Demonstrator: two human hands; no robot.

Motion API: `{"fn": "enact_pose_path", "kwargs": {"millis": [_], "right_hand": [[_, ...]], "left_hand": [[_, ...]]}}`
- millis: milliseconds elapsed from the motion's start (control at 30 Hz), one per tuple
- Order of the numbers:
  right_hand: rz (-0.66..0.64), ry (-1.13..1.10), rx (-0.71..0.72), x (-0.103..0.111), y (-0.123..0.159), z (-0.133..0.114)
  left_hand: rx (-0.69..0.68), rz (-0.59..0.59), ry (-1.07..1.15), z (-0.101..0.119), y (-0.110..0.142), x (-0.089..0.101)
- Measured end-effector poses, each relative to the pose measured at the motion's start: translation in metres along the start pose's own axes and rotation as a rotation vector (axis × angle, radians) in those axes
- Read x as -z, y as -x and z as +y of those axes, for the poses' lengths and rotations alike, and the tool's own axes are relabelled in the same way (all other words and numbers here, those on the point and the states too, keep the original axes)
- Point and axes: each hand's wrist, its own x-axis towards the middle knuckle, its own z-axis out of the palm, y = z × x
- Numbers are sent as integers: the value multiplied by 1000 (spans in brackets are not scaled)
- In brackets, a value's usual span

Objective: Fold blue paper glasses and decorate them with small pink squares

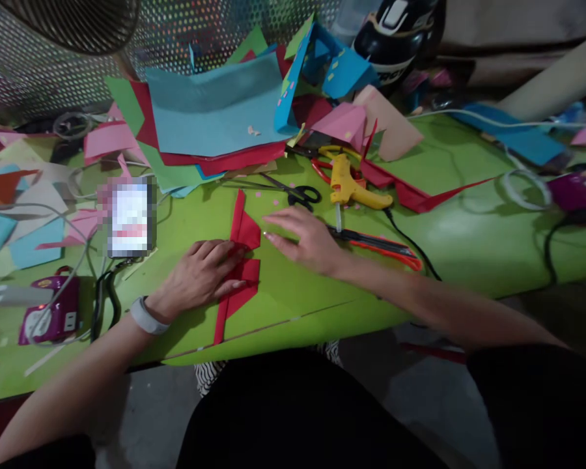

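Note:
A folded piece of red paper [247, 232] lies on the green table [293, 286] in front of me, a narrow strip along its left side and two angled flaps on its right. My left hand [202, 270] rests flat across its middle, fingers stretched out and covering part of it. Just right of the paper is my right hand [305, 241], its fingers extended and thumb apart, holding nothing. An orange utility knife [381, 246] lies beside my right wrist. Behind that hand are black-handled scissors [303, 194] and a yellow hot glue gun [349, 185].
Stacked coloured paper [215, 104] fills the back, with a black helmet [395, 39] behind. A lit phone [131, 218] and a purple device [53, 306] with cables lie left. A folded red strip [415, 195] lies right. A fan [78, 23] stands at upper left.

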Motion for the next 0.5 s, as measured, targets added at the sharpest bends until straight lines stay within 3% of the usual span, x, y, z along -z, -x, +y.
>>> {"fn": "enact_pose_path", "kwargs": {"millis": [67,167,233,333,500], "right_hand": [[-106,-95,-204,11,-16,-8],[-508,-255,-430,18,-41,-20],[-690,-327,-521,15,-54,-23],[-809,-360,-592,6,-66,-20],[-864,-345,-605,3,-74,-15]], "left_hand": [[-4,-1,3,0,0,0],[2,3,-12,0,0,-2],[4,12,-20,0,0,-3],[-1,11,-24,0,1,-4],[-1,4,-29,0,1,-4]]}}
